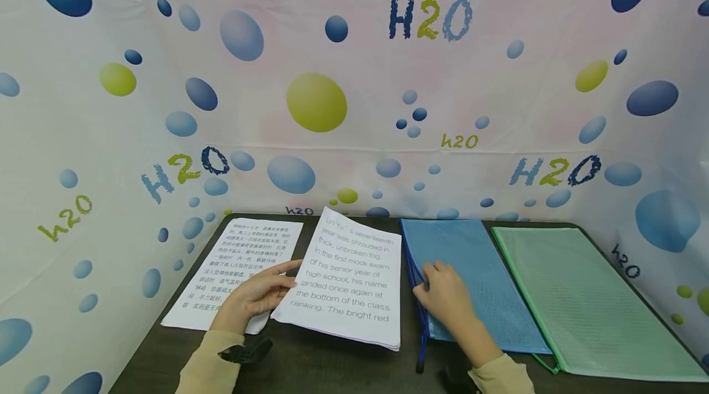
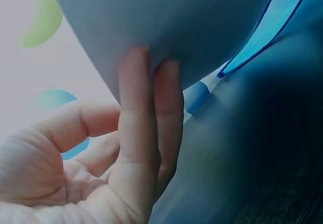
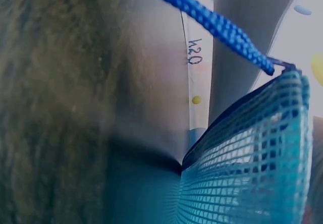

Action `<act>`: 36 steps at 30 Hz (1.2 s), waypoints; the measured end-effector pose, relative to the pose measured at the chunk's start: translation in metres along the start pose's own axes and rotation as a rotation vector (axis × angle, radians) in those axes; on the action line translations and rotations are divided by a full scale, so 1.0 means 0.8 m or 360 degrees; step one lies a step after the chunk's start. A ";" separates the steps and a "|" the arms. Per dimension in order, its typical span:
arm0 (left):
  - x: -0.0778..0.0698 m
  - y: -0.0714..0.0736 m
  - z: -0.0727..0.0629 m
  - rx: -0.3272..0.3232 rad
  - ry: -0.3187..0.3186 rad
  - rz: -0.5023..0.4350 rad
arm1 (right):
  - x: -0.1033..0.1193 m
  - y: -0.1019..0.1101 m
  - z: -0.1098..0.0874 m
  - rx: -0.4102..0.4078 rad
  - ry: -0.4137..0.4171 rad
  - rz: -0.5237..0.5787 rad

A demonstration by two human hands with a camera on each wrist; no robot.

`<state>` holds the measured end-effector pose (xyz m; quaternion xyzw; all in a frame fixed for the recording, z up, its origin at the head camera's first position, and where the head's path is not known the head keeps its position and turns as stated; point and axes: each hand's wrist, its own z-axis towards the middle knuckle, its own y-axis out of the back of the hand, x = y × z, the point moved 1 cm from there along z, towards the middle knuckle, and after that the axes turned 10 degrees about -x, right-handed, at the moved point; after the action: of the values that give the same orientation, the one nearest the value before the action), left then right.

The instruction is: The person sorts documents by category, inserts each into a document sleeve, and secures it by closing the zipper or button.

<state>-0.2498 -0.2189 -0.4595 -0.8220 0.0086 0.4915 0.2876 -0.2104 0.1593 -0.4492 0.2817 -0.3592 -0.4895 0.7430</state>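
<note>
Left hand point(image 1: 256, 297) pinches printed sheets point(image 1: 346, 277) by left edge — likely light, floppy; right hand point(image 1: 447, 295) apparently grips limp blue pouch point(image 1: 501, 301).

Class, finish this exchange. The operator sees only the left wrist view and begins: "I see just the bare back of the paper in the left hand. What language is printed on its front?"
Observer: The paper in the left hand shows printed English text, facing the head camera.

Operator: Is there any other page?

Observer: Yes, a Chinese-text sheet lies on the table, partly covered by that hand in the head view.

Operator: What lies past the blue pouch?

Observer: A green pouch lies to its right in the head view.
</note>
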 end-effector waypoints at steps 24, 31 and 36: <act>0.023 -0.030 0.031 0.0101 -0.0009 0.0036 | 0.003 0.012 0.004 -0.0037 0.0039 0.0045; 0.030 -0.037 0.039 -0.0029 -0.0038 0.0018 | 0.004 0.016 0.004 0.0016 0.0010 0.0070; 0.032 -0.038 0.042 -0.0099 -0.0061 0.0047 | 0.002 0.017 0.004 0.0047 0.0004 0.0081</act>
<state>-0.2542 -0.1705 -0.4783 -0.8207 -0.0001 0.5113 0.2548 -0.2055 0.1623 -0.4361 0.2839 -0.3725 -0.4647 0.7515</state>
